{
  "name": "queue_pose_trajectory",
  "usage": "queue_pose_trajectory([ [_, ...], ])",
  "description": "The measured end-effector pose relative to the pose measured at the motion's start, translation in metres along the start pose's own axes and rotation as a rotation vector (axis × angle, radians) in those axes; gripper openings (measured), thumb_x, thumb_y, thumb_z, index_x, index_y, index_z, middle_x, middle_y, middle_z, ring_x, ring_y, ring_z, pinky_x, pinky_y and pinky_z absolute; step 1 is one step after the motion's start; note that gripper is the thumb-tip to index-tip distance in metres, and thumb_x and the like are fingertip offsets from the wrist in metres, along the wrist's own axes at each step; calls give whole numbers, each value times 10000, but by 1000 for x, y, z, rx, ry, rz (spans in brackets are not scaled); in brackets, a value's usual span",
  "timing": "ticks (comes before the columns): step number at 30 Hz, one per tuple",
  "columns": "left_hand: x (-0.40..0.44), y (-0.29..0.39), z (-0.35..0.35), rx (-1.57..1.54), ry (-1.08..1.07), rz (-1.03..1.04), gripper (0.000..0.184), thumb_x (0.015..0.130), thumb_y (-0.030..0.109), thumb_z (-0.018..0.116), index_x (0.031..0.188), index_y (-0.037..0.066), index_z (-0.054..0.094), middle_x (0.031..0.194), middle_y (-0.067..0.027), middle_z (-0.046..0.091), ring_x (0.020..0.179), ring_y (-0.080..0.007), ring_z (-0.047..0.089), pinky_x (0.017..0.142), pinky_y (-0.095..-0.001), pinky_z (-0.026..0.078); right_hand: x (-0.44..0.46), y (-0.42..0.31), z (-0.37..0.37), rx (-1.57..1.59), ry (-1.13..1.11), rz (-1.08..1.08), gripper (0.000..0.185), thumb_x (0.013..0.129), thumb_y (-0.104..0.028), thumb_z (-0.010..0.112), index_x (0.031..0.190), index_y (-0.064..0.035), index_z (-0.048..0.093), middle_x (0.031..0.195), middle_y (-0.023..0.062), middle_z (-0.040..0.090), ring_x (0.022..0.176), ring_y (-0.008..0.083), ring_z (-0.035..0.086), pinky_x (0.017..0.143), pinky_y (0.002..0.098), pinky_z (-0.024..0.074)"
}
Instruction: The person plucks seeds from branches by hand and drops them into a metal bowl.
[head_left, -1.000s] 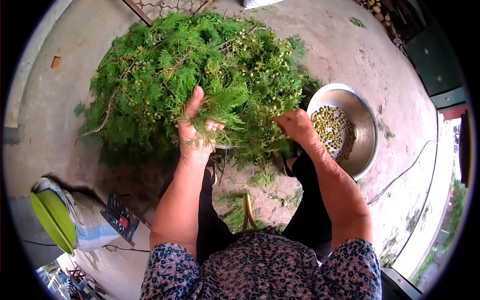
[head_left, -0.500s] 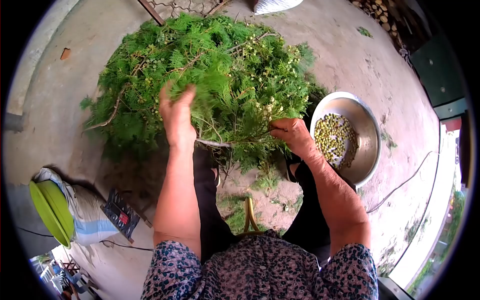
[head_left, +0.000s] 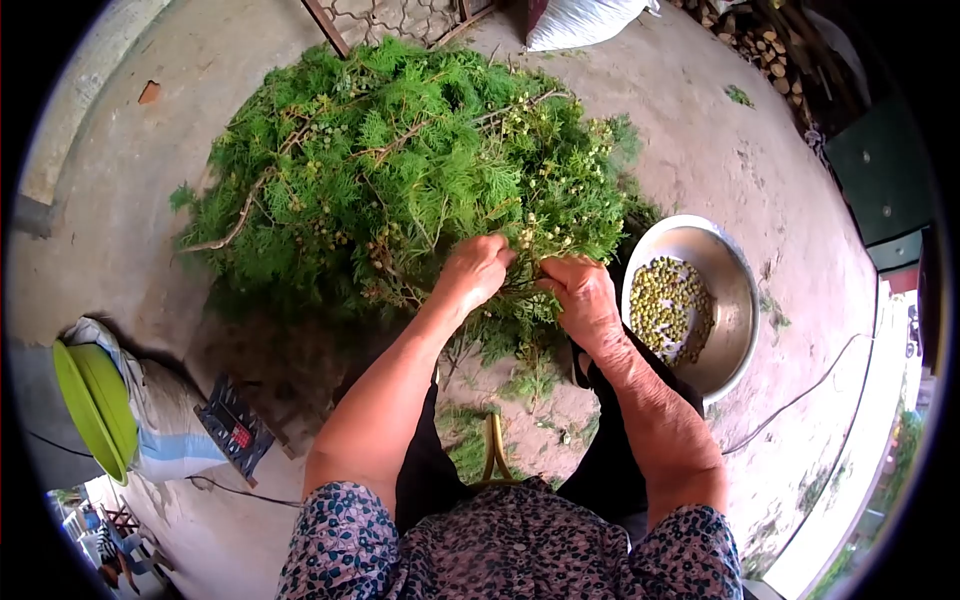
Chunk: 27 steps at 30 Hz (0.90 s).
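Observation:
A big heap of green evergreen branches (head_left: 350, 170) with feathery leaves and small pale cones lies in front of my knees. My left hand (head_left: 474, 272) is closed on an evergreen branch at the near edge of the heap, its fingertips among the leaves. Close to its right, my right hand (head_left: 583, 296) pinches the same greenery, thumb and fingers pressed together; whatever tiny piece lies between them is hidden. Beside the right hand stands a metal basin (head_left: 738, 300), its bottom partly covered with small green-yellow cones (head_left: 668, 305).
On the left, a lime-green tub (head_left: 95, 412) leans by a white sack (head_left: 170, 425) and a dark patterned item (head_left: 235, 428). Another white sack (head_left: 585, 22) lies at the far side. Stacked firewood (head_left: 770, 55) is at the upper right. A cable (head_left: 800, 395) runs across the floor.
My left hand has moved right and nearer to me, from an open, blurred sweep over the leaves to a closed grip beside my right hand. The right hand stays pinched in nearly the same place.

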<state>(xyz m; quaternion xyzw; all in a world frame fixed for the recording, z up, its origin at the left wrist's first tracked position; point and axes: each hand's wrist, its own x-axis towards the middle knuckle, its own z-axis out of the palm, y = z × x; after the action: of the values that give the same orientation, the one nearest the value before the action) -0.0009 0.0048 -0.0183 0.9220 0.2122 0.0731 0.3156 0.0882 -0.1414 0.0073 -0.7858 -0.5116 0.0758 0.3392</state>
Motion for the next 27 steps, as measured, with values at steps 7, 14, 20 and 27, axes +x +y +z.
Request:
queue_pose_trajectory([
  [7, 10, -7, 8, -1099, -82, -492, 192, 809, 58, 490, 963, 28, 601, 852, -17, 614, 766, -106, 539, 724, -248, 415, -2, -3, -3, -46, 19, -12, 203, 681, -23, 640, 881, -31, 606, 736, 126, 577, 744, 305, 550, 670, 378, 429],
  [14, 13, 9, -5, -1256, -61, -390, 224, 825, 97, 554, 1028, 4, 576, 921, -44, 610, 805, -101, 545, 753, -210, 415, -1, 18, -6, 100, -89, 147, 192, 693, -15, 592, 882, -46, 598, 789, 141, 591, 758, 335, 573, 645, 385, 464],
  [20, 10, 14, -9, -1163, -85, -258, 214, 813, 76, 583, 1003, -23, 588, 911, -63, 623, 826, -113, 568, 757, -227, 444, 4, 18, -8, 195, 9, 170, 231, 663, 70, 541, 863, -19, 615, 776, 166, 612, 748, 334, 598, 652, 347, 472],
  [27, 4, 26, -15, -1017, 12, -150, 157, 797, 58, 601, 936, -12, 617, 762, -41, 628, 687, -94, 571, 635, -217, 459, 16, 19, -25, 282, 173, 165, 294, 742, -11, 613, 1031, -33, 562, 930, 148, 606, 806, 236, 602, 689, 308, 481],
])
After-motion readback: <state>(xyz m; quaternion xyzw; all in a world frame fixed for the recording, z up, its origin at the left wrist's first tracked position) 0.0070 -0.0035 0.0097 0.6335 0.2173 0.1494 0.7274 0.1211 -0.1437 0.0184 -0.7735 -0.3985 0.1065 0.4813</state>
